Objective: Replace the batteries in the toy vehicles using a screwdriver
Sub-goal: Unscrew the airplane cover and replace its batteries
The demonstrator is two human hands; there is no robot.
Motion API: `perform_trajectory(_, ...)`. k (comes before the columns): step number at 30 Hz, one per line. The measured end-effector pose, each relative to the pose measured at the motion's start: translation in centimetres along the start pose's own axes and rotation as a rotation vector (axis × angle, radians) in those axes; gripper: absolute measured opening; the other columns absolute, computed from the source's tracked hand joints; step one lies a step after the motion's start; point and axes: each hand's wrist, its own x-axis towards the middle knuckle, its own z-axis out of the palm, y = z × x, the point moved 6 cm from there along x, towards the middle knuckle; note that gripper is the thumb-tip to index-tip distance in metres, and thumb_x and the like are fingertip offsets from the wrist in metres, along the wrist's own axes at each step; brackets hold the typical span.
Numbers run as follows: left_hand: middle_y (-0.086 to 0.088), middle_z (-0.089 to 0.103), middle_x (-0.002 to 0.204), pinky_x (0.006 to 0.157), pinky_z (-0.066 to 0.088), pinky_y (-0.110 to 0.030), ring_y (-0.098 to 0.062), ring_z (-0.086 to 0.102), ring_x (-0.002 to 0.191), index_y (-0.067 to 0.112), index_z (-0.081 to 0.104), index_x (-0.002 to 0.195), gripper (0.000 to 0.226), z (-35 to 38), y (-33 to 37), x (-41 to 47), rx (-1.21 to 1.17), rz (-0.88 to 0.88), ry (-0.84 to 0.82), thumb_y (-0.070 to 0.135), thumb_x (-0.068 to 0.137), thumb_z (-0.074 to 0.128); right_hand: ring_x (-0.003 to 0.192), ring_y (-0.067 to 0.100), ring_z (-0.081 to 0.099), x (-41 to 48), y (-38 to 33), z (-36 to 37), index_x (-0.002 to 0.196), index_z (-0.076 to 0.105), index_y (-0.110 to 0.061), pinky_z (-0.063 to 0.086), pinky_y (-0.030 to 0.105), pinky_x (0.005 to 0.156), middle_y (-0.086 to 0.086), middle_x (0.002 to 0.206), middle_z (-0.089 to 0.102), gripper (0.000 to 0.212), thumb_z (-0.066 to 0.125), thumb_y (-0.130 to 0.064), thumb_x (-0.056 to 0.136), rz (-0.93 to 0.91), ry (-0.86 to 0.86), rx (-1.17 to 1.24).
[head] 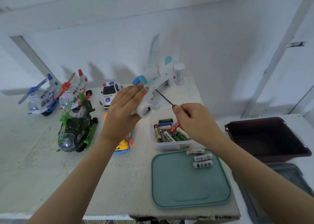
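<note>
I have the left hand (125,108) wrapped along the underside of the white toy plane (158,86), holding it lifted off the desk (119,181) over the far right part, belly turned toward me. My right hand (192,120) pinches the screwdriver (164,97) between curled fingers, and its thin dark shaft runs up and left to the plane's underside; I cannot tell whether the tip sits in a screw. Just below the plane, near the right edge, stands a clear box (169,147) of mixed batteries (169,132). In front of it, at the near right corner, lies a teal lid (178,189) with three white batteries (202,159) side by side on its far end. A police car (109,94) stands by the far edge. To its left are a red-and-white helicopter (74,91) and a blue-and-white helicopter (42,98), with a green helicopter (76,130) nearer to me. A yellow toy (123,144) lies partly hidden under my left forearm. A dark brown bin (265,137) sits off the desk's right edge.
</note>
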Motion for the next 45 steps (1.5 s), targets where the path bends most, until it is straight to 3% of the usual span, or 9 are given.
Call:
perform_trajectory(5, -0.022, 0.063, 0.119, 0.113, 0.031, -0.026, -0.028, 0.052, 0.117, -0.001, 0.057, 0.121, 0.039, 0.1, 0.5, 0.4, -0.044, 0.061, -0.008, 0.014, 0.086, 0.067, 0.040, 0.011, 0.029, 0.4, -0.3, -0.4, 0.049, 0.027, -0.016, 0.024, 0.028, 0.048, -0.005, 0.036, 0.026, 0.055, 0.049, -0.034, 0.096, -0.004, 0.005, -0.044)
perform_trajectory(10, -0.020, 0.062, 0.123, 0.109, 0.039, -0.037, -0.030, 0.054, 0.117, 0.004, 0.052, 0.126, 0.037, 0.5, 0.5, 0.0, -0.030, 0.126, -0.074, 0.017, 0.092, 0.061, 0.035, 0.011, 0.033, 0.2, -0.8, -0.8, 0.049, 0.025, -0.015, 0.030, 0.017, 0.042, -0.005, 0.030, 0.029, 0.056, 0.050, -0.033, 0.096, 0.037, -0.007, -0.102)
perform_trajectory(16, -0.017, 0.061, 0.127, 0.105, 0.043, -0.042, -0.030, 0.054, 0.118, 0.008, 0.049, 0.130, 0.034, 1.3, 0.8, -0.8, 0.019, 0.194, -0.141, 0.029, 0.103, 0.047, 0.033, 0.011, 0.026, -0.2, -0.6, -1.1, 0.049, 0.028, -0.013, 0.032, 0.014, 0.041, -0.006, 0.038, 0.026, 0.054, 0.051, -0.032, 0.095, 0.060, 0.001, -0.154)
perform_trajectory(25, -0.020, 0.061, 0.123, 0.113, 0.033, -0.030, -0.029, 0.051, 0.119, -0.001, 0.057, 0.122, 0.040, 0.5, -0.3, -0.6, -0.048, 0.035, -0.058, 0.011, 0.086, 0.069, 0.039, 0.011, 0.032, -0.4, -0.7, -1.3, 0.053, 0.035, -0.008, 0.030, 0.018, 0.044, -0.004, 0.041, 0.029, 0.051, 0.051, -0.032, 0.095, -0.014, -0.044, -0.137)
perform_trajectory(29, -0.020, 0.061, 0.123, 0.112, 0.032, -0.026, -0.027, 0.051, 0.119, -0.005, 0.060, 0.121, 0.041, -0.3, -0.7, -0.3, -0.059, -0.051, -0.051, 0.019, 0.088, 0.065, 0.036, 0.006, 0.038, -0.6, -0.9, -1.2, 0.050, 0.034, -0.011, 0.031, 0.015, 0.044, -0.008, 0.032, 0.035, 0.053, 0.051, -0.032, 0.096, -0.026, -0.069, -0.119)
perform_trajectory(35, -0.021, 0.061, 0.123, 0.112, 0.032, -0.026, -0.027, 0.052, 0.118, -0.004, 0.060, 0.121, 0.041, -0.6, -0.7, 0.1, -0.051, -0.046, -0.048, 0.024, 0.091, 0.063, 0.036, 0.005, 0.038, -0.1, -1.3, -0.7, 0.048, 0.031, -0.015, 0.030, 0.013, 0.044, -0.012, 0.032, 0.038, 0.055, 0.051, -0.033, 0.096, -0.049, -0.048, -0.101)
perform_trajectory(39, -0.019, 0.060, 0.123, 0.113, 0.030, -0.025, -0.026, 0.051, 0.120, -0.005, 0.060, 0.121, 0.044, -0.5, -0.3, 0.0, -0.042, -0.041, -0.069, 0.028, 0.093, 0.060, 0.038, 0.009, 0.032, 0.3, -1.1, -0.3, 0.049, 0.028, -0.016, 0.028, 0.017, 0.043, -0.005, 0.034, 0.029, 0.055, 0.053, -0.034, 0.095, -0.043, -0.024, -0.066)
perform_trajectory(42, -0.020, 0.061, 0.123, 0.113, 0.032, -0.027, -0.026, 0.051, 0.119, -0.004, 0.060, 0.121, 0.043, -0.5, -0.5, -0.3, -0.024, -0.037, -0.069, 0.022, 0.088, 0.066, 0.038, 0.009, 0.033, 0.1, -1.2, 0.1, 0.050, 0.029, -0.015, 0.029, 0.017, 0.043, -0.006, 0.036, 0.027, 0.054, 0.053, -0.032, 0.096, -0.013, -0.027, -0.045)
perform_trajectory(45, -0.021, 0.061, 0.123, 0.112, 0.034, -0.030, -0.028, 0.052, 0.118, -0.004, 0.060, 0.121, 0.043, -0.2, -0.6, -0.6, -0.001, -0.022, -0.069, 0.013, 0.083, 0.072, 0.041, 0.010, 0.035, -0.5, -1.9, 0.8, 0.055, 0.036, -0.014, 0.030, 0.019, 0.043, -0.006, 0.045, 0.037, 0.049, 0.047, -0.036, 0.098, 0.014, -0.028, -0.144)
